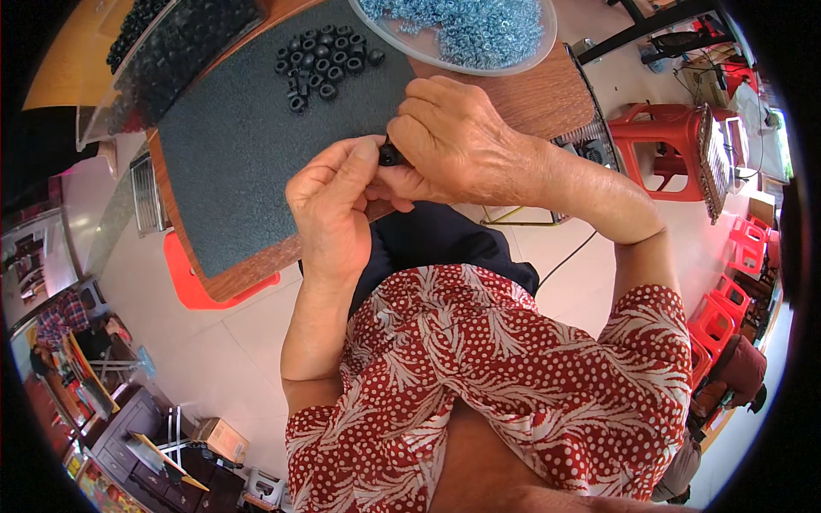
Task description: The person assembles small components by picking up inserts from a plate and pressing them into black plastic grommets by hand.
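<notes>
A small black ring-shaped part (389, 155) is pinched between my two hands, just past the near edge of the table. My left hand (335, 184) is closed, with thumb and fingertips on one side of the part. Curled fingers of my right hand (457, 141) cover its other side, so any smaller piece there is hidden. Beyond my hands a loose group of several black rings (321, 60) lies on the dark grey mat (248, 154). A white round tray (487, 68) at the far right holds a heap of small clear bluish pieces (487, 30).
A clear bin (111, 120) of black parts stands at the far left of the wooden table (547, 98). One red stool (192, 278) is partly under the table's left side; another red stool (658, 141) stands to the right. A dark cable (569, 256) runs along the tiled floor.
</notes>
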A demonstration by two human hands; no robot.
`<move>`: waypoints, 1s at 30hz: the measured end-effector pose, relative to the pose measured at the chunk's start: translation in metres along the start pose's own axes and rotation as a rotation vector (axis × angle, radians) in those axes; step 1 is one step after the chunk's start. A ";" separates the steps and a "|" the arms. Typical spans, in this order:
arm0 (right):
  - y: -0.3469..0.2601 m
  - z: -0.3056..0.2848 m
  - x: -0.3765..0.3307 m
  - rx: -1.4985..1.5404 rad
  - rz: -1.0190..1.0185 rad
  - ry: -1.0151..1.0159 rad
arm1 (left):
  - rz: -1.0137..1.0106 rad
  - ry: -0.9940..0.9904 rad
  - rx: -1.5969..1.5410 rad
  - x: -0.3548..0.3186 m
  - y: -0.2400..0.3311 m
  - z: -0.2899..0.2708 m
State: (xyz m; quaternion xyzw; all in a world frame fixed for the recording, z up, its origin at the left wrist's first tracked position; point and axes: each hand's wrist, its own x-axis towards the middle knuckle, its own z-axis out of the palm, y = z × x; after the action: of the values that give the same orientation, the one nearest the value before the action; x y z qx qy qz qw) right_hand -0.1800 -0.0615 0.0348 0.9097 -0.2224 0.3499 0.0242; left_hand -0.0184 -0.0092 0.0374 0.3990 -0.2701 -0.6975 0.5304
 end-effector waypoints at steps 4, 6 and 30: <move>0.001 0.000 -0.004 0.028 -0.014 -0.037 | -0.097 -0.030 0.113 -0.002 -0.003 -0.007; 0.001 0.001 -0.004 0.043 -0.024 -0.056 | -0.092 -0.048 0.119 -0.003 -0.004 -0.007; 0.000 0.002 0.002 0.014 -0.016 0.024 | 0.102 -0.039 0.183 0.002 0.009 0.005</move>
State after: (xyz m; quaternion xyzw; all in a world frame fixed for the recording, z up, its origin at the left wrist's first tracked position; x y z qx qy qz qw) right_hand -0.1776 -0.0629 0.0349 0.9074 -0.2122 0.3621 0.0234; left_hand -0.0184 -0.0139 0.0467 0.4178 -0.3630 -0.6495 0.5213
